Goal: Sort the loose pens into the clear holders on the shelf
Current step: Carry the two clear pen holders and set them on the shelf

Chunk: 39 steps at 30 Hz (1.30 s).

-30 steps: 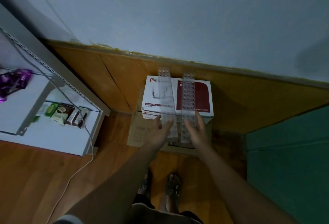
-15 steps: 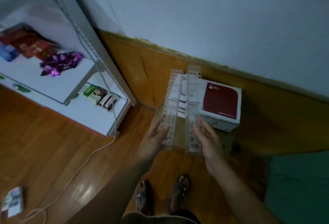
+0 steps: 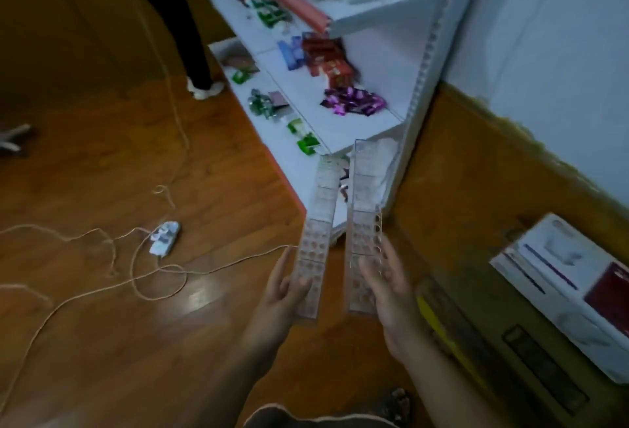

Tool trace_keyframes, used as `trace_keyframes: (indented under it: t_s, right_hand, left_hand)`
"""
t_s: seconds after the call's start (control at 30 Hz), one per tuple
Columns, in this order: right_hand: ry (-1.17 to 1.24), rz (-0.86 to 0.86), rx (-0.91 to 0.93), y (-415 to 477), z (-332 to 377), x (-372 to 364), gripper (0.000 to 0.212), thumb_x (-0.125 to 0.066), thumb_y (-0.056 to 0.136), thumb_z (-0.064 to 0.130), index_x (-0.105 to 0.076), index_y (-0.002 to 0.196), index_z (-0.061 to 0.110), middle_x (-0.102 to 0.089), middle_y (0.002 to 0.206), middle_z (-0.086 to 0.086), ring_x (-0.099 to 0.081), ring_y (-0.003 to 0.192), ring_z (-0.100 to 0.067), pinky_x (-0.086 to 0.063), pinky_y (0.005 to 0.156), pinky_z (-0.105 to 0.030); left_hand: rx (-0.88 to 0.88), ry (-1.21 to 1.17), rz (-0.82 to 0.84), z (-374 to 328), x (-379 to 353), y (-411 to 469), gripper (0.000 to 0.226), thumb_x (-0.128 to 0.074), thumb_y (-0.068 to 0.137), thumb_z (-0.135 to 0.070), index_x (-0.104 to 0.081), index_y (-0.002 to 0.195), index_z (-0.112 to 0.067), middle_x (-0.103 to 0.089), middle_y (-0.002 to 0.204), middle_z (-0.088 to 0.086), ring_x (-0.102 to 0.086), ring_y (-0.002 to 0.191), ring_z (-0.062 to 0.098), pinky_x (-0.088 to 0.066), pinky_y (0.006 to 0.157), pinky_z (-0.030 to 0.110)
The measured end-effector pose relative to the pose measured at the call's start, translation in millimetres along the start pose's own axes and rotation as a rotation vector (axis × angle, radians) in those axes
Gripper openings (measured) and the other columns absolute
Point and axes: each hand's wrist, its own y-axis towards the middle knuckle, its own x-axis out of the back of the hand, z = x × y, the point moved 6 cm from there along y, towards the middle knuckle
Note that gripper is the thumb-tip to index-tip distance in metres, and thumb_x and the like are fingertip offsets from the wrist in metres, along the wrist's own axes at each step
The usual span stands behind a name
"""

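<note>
Lifted off the box (image 3: 558, 278) and swung toward the shelf (image 3: 299, 94), two clear holders are held side by side: the left holder (image 3: 316, 240) is gripped by the left hand (image 3: 284, 295), the right holder (image 3: 364, 220) by the right hand (image 3: 388, 288), fingers curled round the near ends. No pens are seen.

Clear plastic holders (image 3: 318, 223); glossy wooden floor (image 3: 102, 155).

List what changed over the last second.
The left holder and right holder were lifted off the box and carried left toward the shelf. Still side by side, left hand on one, right hand on the other.
</note>
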Motion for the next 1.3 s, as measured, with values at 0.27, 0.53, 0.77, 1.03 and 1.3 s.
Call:
trace_keyframes:
  t_s: [0.27, 0.53, 0.77, 1.03, 1.3]
  right_hand:
    - [-0.139, 0.363, -0.04, -31.7, -33.6, -229.1, 0.047, -0.054, 0.091, 0.047, -0.034, 0.123, 0.075, -0.051, 0.129, 0.032, -0.058, 0.111, 0.003, -0.052, 0.079, -0.024]
    - [-0.325, 0.631, -0.112, -39.4, -64.8, -420.9, 0.044, -0.054, 0.089, 0.044, -0.04, 0.122, 0.069, -0.053, 0.128, 0.021, -0.06, 0.098, 0.0, -0.052, 0.071, -0.028]
    - [-0.384, 0.773, -0.169, 13.6, -97.3, -592.2, 0.047, -0.052, 0.098, 0.03, -0.039, 0.137, 0.054, -0.047, 0.143, 0.004, -0.057, 0.105, -0.012, -0.055, 0.083, -0.042]
    - [-0.332, 0.952, -0.275, 76.3, -99.7, -809.6, 0.047, -0.053, 0.098, 0.028, -0.04, 0.136, 0.052, -0.058, 0.134, 0.004, -0.063, 0.111, -0.027, -0.054, 0.089, -0.055]
    - [-0.457, 1.038, -0.305, 111.0, -114.5, -990.9, 0.044, -0.059, 0.086, 0.042, -0.046, 0.119, 0.069, -0.054, 0.137, 0.001, -0.066, 0.101, -0.037, -0.057, 0.074, -0.057]
  left_hand:
    - [-0.13, -0.252, -0.275, 2.0, 217.4, -93.7, 0.058, -0.063, 0.081, -0.048, -0.039, 0.131, -0.065, -0.049, 0.133, -0.024, -0.061, 0.114, 0.013, -0.058, 0.08, 0.042]
    - [-0.261, -0.509, -0.621, 19.5, 381.8, -136.8, 0.059, -0.066, 0.083, -0.038, -0.042, 0.13, -0.064, -0.032, 0.155, -0.005, -0.046, 0.132, 0.032, -0.048, 0.093, 0.059]
    - [-0.345, -0.667, -0.891, -1.6, 526.3, -121.1, 0.061, -0.068, 0.08, -0.026, -0.049, 0.13, -0.055, -0.055, 0.137, -0.006, -0.063, 0.113, 0.027, -0.057, 0.072, 0.044]
    - [-0.36, -0.689, -1.104, -75.6, 695.6, -96.9, 0.055, -0.064, 0.082, -0.028, -0.047, 0.123, -0.06, -0.064, 0.12, -0.016, -0.07, 0.099, 0.02, -0.058, 0.073, 0.043]
    - [-0.354, -0.685, -1.147, -110.7, 852.7, -59.2, 0.058, -0.062, 0.081, -0.033, -0.042, 0.13, -0.057, -0.068, 0.106, -0.027, -0.07, 0.097, 0.009, -0.058, 0.069, 0.03]
